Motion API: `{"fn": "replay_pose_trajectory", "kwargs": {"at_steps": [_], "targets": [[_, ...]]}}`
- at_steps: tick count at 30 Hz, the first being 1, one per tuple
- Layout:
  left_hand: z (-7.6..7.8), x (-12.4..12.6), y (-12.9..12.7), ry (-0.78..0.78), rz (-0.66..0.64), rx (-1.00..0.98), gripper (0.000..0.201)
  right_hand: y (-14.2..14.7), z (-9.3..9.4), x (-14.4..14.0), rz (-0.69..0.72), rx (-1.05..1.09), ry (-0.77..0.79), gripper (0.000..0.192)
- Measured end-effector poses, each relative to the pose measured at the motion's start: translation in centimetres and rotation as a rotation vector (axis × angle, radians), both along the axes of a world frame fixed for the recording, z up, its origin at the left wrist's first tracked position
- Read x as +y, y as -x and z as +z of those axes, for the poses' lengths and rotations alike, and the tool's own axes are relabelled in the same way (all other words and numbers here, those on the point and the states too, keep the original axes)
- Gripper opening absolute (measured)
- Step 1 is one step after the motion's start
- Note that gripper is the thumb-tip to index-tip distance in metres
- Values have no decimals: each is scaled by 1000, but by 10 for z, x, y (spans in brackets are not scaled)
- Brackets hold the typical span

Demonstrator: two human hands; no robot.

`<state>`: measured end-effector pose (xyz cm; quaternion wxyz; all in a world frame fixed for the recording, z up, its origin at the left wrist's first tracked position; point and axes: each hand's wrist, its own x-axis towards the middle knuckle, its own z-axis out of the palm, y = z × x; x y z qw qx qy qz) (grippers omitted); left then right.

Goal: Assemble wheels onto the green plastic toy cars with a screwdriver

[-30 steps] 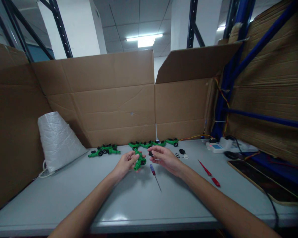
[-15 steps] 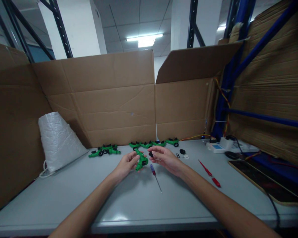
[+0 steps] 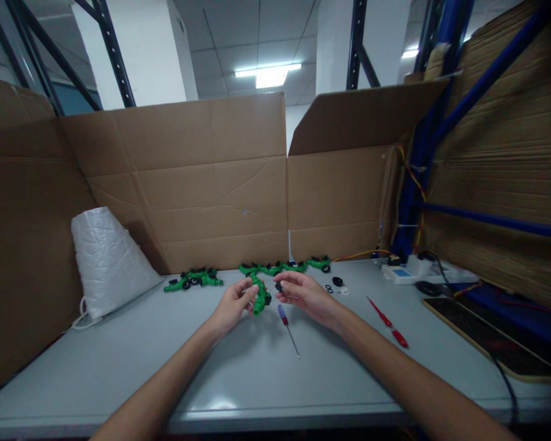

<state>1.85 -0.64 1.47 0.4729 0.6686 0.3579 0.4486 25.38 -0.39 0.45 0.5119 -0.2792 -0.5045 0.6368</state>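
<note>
In the head view, the left hand (image 3: pixel 233 304) gripped a green plastic pipe fitting (image 3: pixel 259 298) between thumb and fingers, just left of the slim screwdriver (image 3: pixel 283 316), near its handle. The right hand (image 3: pixel 310 295), to the right of that screwdriver's handle, pinched a small black part (image 3: pixel 279 286), partly hidden by the fingers. The fitting seemed light and stiff, perhaps slippery where smooth; its green barrel probably offered the surest hold, clear of the black side piece (image 3: pixel 268 298).
</note>
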Motion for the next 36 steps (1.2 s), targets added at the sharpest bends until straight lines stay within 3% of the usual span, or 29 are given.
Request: {"fn": "replay_pose_trajectory", "kwargs": {"at_steps": [9,17,24,36], "targets": [[-17,10,-2,-24,-28,65,50,-1,-2,2,19,5,0,40],[-11,8,-1,-52,-6,83,47,-2,-4,3,3,-1,15,41],[-16,8,0,-104,42,150,45,2,-5,5,-35,-8,-32,39],[-16,4,1,-151,-20,294,45,5,-27,21,-92,-266,-197,29]]}}
